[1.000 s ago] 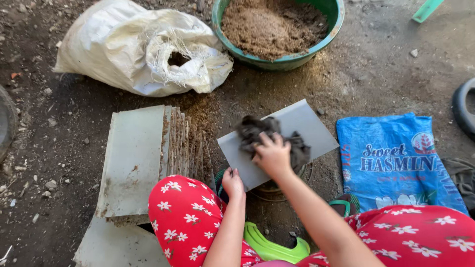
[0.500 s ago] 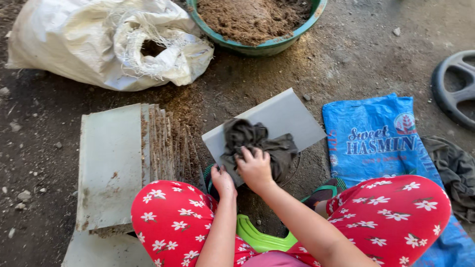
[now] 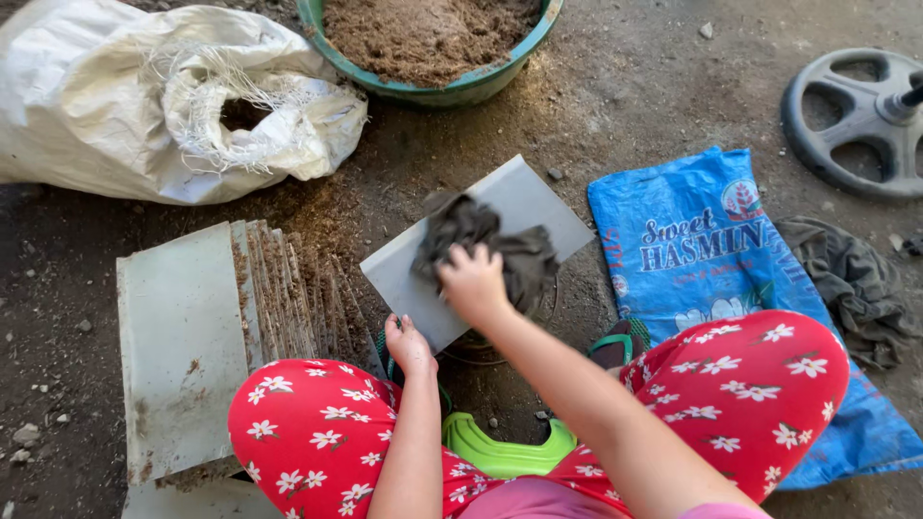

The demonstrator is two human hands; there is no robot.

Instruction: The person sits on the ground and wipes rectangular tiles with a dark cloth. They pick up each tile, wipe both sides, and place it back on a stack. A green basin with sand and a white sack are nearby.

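**Wiping a grey slab with a dark rag**

We see the right hand pressing a crumpled dark grey cloth rag flat onto a pale grey rectangular slab. Its grip is closed over the rag, fingers curled down into the folds. The left hand steadies the slab at its near lower edge; we cannot tell whether its fingers are spread or wrapped under, since the slab hides them.

The slab is tilted, propped over what seems a round container between the knees in red flowered trousers, above the bare dirt floor. To the person's left, a stack of similar pale grey slabs lies on the floor, its edges fanned out. Beyond, a white woven sack lies slumped with its mouth open, and a green basin filled with brown sandy powder stands at the far edge of view. To the right lie a blue printed plastic bag, a second dark cloth and a grey spoked wheel.

In our judgement, wiping well here calls for even pressure across the whole face, strokes running toward a free edge, and a firm left hand so the propped slab does not slide.
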